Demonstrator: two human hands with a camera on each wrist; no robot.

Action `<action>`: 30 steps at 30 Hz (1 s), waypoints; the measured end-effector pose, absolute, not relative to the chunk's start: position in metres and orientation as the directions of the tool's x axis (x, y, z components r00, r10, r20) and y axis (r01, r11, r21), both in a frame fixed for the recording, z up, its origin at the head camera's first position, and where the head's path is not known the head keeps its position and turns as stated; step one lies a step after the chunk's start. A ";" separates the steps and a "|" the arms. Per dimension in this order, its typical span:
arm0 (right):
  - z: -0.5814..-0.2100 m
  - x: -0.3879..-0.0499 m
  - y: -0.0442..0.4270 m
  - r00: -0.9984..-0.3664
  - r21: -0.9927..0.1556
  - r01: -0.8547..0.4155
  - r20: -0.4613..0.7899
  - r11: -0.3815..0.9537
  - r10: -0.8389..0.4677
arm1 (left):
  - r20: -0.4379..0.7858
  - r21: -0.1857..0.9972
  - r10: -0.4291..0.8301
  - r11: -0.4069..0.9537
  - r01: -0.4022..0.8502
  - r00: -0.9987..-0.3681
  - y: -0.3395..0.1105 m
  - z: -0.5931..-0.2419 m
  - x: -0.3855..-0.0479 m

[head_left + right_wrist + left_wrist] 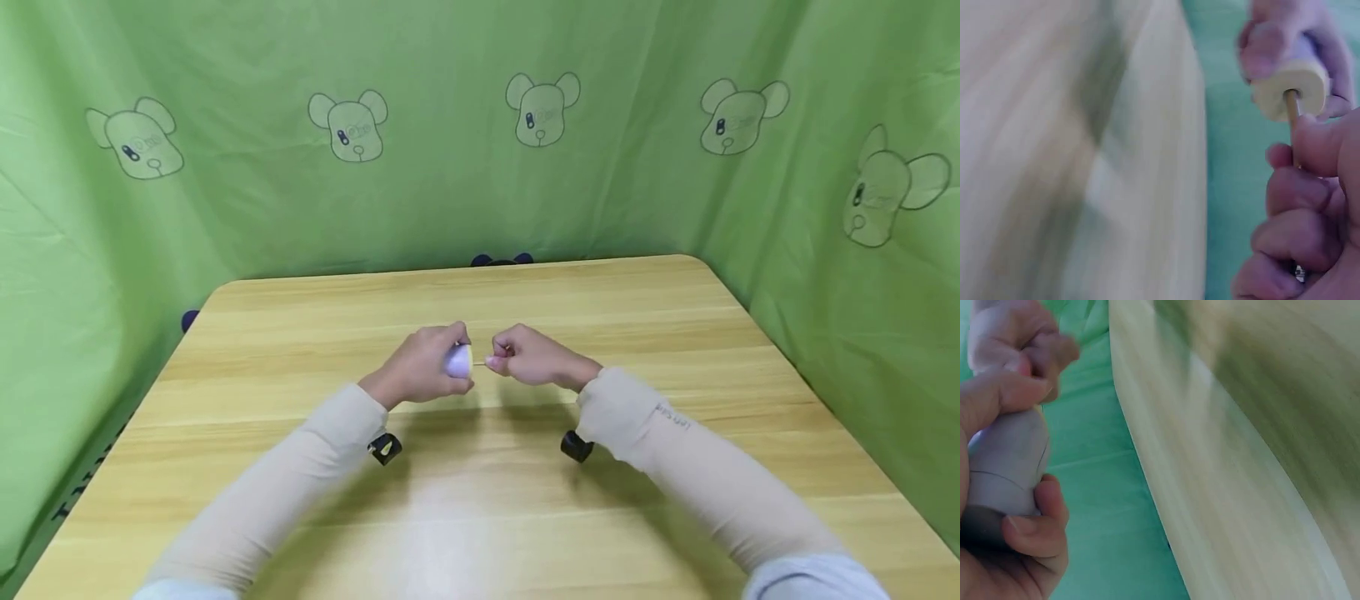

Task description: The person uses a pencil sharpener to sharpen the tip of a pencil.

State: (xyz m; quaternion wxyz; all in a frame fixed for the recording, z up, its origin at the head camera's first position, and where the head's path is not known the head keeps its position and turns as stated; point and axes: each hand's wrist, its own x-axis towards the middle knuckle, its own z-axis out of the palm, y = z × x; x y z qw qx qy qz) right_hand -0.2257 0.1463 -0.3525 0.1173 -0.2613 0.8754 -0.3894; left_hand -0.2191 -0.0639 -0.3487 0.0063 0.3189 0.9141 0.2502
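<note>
In the head view my left hand [426, 363] grips a small lavender pencil sharpener [457, 362] above the table, fingers and thumb curled round its body. Its pale yellow end faces right. My right hand [538, 357] pinches a thin pencil [480, 363] between thumb and forefinger, with the other fingers curled in. The right wrist view shows the pencil [1292, 115] entering the hole in the sharpener's yellow face [1272, 99]. A glint of metal shows under the curled fingers. From the left wrist, the sharpener [1009, 459] appears rounded, with a dark grey base; the pencil is mostly hidden there.
Both hands are over a light wood-grain table [315, 333]. A green curtain [450, 200] with bear-head drawings surrounds its back and sides. Black wrist-worn devices [386, 448] hang below the beige sleeves [675, 442].
</note>
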 end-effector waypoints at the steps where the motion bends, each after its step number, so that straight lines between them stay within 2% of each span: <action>1: -0.350 -0.226 0.147 -0.842 -0.729 -0.373 0.005 0.575 -0.539 | 0.149 0.472 0.581 0.670 0.573 -0.800 -0.063 -0.348 -0.219; 4: -0.349 -0.224 0.148 -0.839 -0.603 -0.502 0.165 0.620 -0.518 | 0.131 0.547 0.545 0.657 0.519 -0.828 -0.064 -0.345 -0.221; 6: -0.351 -0.221 0.147 -0.792 -0.477 -0.609 0.332 0.633 -0.512 | 0.101 0.608 0.517 0.644 0.464 -0.850 -0.066 -0.341 -0.223; 9: -0.358 -0.218 0.148 -0.642 -0.227 -0.715 0.588 0.662 -0.492 | 0.062 0.662 0.497 0.628 0.408 -0.866 -0.068 -0.336 -0.227; 12: -0.369 -0.220 0.147 -0.467 -0.039 -0.726 0.760 0.686 -0.451 | 0.034 0.696 0.488 0.615 0.371 -0.872 -0.069 -0.331 -0.228; 15: -0.379 -0.224 0.147 -0.368 -0.028 -0.771 0.834 0.636 -0.411 | 0.001 0.740 0.496 0.584 0.334 -0.868 -0.068 -0.327 -0.229; 19: -0.391 -0.229 0.145 -0.284 -0.034 -0.827 0.887 0.561 -0.364 | -0.043 0.758 0.530 0.570 0.318 -0.847 -0.071 -0.323 -0.228; 27: -0.396 -0.236 0.139 -0.079 0.145 -0.765 0.946 0.627 -0.314 | -0.082 0.800 0.585 0.521 0.297 -0.807 -0.075 -0.322 -0.228; 30: -0.396 -0.237 0.136 -0.033 0.182 -0.747 0.950 0.639 -0.309 | -0.072 0.796 0.598 0.517 0.316 -0.798 -0.074 -0.325 -0.228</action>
